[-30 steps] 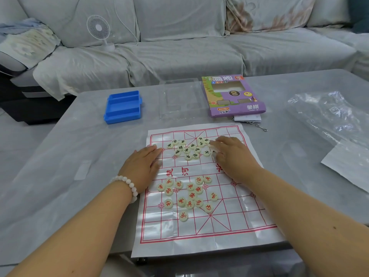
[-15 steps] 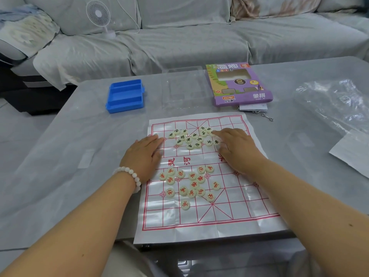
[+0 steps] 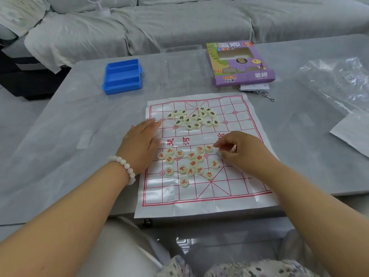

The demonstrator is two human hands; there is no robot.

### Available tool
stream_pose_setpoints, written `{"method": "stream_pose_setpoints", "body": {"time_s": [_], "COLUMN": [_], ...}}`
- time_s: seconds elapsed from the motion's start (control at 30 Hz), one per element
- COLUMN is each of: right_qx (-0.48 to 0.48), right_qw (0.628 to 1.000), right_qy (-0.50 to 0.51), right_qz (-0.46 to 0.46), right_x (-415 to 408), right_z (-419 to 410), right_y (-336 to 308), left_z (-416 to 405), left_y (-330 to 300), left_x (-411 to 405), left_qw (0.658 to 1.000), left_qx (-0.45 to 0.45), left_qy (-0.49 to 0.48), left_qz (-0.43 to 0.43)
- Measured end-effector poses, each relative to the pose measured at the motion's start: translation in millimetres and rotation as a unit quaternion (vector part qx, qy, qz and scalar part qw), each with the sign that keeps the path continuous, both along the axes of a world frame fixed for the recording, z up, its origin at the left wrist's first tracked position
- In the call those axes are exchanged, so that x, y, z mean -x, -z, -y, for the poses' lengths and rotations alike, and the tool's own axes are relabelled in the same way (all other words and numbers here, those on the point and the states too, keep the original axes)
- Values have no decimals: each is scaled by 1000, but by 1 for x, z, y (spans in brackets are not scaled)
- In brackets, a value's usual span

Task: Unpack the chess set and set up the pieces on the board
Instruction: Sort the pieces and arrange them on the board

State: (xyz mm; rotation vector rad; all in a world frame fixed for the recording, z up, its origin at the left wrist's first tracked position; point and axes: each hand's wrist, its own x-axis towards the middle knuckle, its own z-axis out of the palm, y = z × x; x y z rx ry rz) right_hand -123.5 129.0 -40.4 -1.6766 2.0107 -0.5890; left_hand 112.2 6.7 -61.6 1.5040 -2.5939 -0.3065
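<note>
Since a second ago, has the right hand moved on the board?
Yes. The right hand has pulled back toward the person, from the green-lettered pieces across the board's middle to the red-lettered pieces.

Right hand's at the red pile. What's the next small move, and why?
Probably lift the piece the right hand seems to pinch and set it on a near-side intersection. The red-lettered pieces lie clustered mid-board, none on starting points, while the left hand presses flat on the board sheet's edge, steadying it.

The light is soft and even, with only weak shadows. The glossy board (image 3: 201, 198) shows white glare, and the edges bend from the wide lens.
</note>
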Motion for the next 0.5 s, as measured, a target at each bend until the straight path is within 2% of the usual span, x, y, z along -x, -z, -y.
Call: {"method": "stream_pose_setpoints", "body": {"time_s": [0.1, 0.23, 0.33, 0.5], "right_qx": [-17, -15, -3, 11], "right_qw": [999, 995, 992, 994], "right_qy": [-46, -83, -87, -61], "right_qz": [-7, -61, -93, -95], "right_x": [-3, -3, -4, -4], "right_z": [-15, -22, -22, -24], "right_y": [1, 7, 11, 14], "left_z": [-15, -27, -28, -27], "left_y": [-1, 5, 8, 10], "left_x": [-8, -11, -9, -9], "left_qw": [1000, 999, 1000, 999], "left_qx": [-21, -45, -17, -7], "left_qy": [7, -8, -24, -32], "left_qz": [-1, 2, 10, 5]}}
